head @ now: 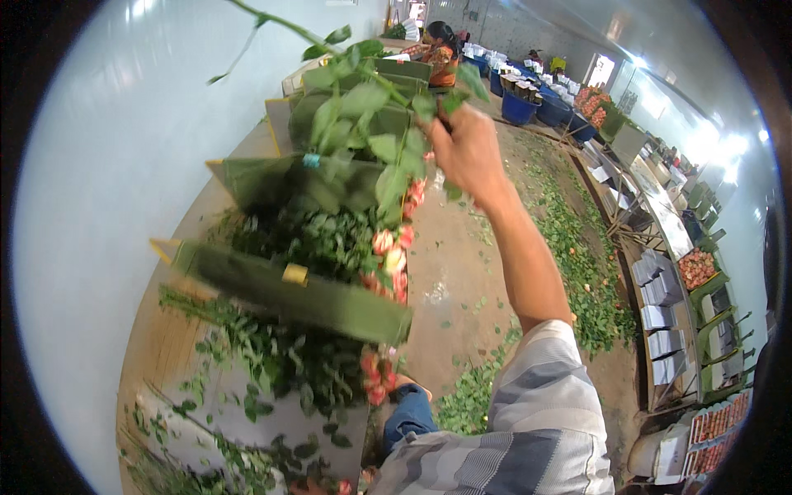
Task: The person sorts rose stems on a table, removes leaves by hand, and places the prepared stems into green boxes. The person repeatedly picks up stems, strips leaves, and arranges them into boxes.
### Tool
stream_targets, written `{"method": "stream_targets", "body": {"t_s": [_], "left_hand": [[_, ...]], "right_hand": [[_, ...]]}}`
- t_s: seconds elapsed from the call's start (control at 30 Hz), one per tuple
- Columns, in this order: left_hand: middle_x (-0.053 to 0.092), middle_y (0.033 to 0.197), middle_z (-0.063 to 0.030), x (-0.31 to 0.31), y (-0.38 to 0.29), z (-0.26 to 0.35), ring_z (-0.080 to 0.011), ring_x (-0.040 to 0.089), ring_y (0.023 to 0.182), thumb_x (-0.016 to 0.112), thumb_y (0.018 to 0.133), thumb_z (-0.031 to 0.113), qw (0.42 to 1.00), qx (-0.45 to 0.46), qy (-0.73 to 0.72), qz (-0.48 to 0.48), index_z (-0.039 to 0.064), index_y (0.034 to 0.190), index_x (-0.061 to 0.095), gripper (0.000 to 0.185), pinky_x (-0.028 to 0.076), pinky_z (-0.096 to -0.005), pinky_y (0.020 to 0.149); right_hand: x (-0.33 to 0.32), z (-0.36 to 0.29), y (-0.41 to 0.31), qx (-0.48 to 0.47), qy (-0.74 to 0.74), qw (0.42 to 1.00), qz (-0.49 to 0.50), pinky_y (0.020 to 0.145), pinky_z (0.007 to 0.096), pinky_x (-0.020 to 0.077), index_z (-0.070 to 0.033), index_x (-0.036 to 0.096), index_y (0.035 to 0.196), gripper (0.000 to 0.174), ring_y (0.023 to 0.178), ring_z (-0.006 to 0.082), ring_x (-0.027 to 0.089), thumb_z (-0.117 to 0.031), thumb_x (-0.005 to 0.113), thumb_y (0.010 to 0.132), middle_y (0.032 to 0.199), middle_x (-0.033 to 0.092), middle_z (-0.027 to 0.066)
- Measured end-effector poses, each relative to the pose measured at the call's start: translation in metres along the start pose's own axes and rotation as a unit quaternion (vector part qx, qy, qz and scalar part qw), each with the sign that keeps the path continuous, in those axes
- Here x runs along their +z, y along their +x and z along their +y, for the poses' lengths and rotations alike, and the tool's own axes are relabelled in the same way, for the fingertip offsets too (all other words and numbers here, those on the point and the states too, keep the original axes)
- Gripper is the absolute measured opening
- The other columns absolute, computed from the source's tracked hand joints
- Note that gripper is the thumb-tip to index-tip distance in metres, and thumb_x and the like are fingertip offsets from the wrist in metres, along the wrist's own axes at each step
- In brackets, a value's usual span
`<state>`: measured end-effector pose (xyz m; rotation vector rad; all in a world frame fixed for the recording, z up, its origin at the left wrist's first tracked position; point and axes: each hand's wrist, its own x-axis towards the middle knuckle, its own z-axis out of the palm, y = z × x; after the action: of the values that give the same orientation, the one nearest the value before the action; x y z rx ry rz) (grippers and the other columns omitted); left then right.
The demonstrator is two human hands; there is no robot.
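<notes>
My right hand [467, 148] is raised over the aisle, its fingers closed around a leafy rose stem [387, 86]. The stem slants up and left across green dividers; its flower end is hidden by the hand. Below it, bunches of roses lie on the wooden table [179, 334] between upright green dividers [291, 291], with pink-and-cream rose heads [390, 247] along the aisle edge. Nearer me are loose leafy rose stems [241, 458]. A blurred shape at the bottom edge looks like part of my left hand [306, 487]; its fingers cannot be made out.
A pale wall [111, 185] borders the table's left side. Cut leaves [563, 260] litter the floor. Another person [442, 55] is at the table's far end. Blue tubs [518, 108] stand beyond, and a second workbench [668, 210] with dividers and roses runs along the right.
</notes>
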<state>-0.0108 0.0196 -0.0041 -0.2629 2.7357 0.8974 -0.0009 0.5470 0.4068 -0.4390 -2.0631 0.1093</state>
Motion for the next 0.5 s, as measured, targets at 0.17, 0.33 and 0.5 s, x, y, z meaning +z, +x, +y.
{"method": "stream_targets", "body": {"t_s": [0.17,0.33,0.5], "left_hand": [[0.064,0.098,-0.0154,0.023,0.039,0.063,-0.0333,0.060,0.086,0.060,0.085,0.019,1.000,0.024,0.002,-0.007,0.002,0.114,0.055,0.034,0.048,-0.0412,0.078],[0.065,0.097,-0.0153,0.030,0.063,0.108,-0.0320,0.061,0.085,0.061,0.085,0.020,1.000,-0.012,0.017,-0.016,0.001,0.112,0.057,0.033,0.048,-0.0401,0.076],[0.065,0.096,-0.0153,0.033,0.074,0.124,-0.0307,0.062,0.083,0.061,0.085,0.021,0.998,-0.042,0.015,-0.034,0.000,0.109,0.059,0.031,0.049,-0.0389,0.075]], "right_hand": [[0.096,0.173,0.115,-0.007,-0.082,0.996,0.035,0.072,0.0476,0.0501,-0.004,0.066,0.087,0.025,0.080,0.0400,0.062,-0.028,0.059,0.084,0.085,0.065,0.0204],[0.199,0.256,0.158,0.132,-0.077,0.985,-0.084,0.081,0.0469,0.0494,-0.007,0.067,0.090,0.026,0.092,0.0384,0.061,-0.031,0.058,0.084,0.093,0.066,0.0202],[0.275,0.334,0.175,0.096,-0.022,0.986,-0.135,0.079,0.0466,0.0485,-0.002,0.068,0.090,0.030,0.088,0.0410,0.061,-0.031,0.063,0.083,0.086,0.064,0.0245]]}}
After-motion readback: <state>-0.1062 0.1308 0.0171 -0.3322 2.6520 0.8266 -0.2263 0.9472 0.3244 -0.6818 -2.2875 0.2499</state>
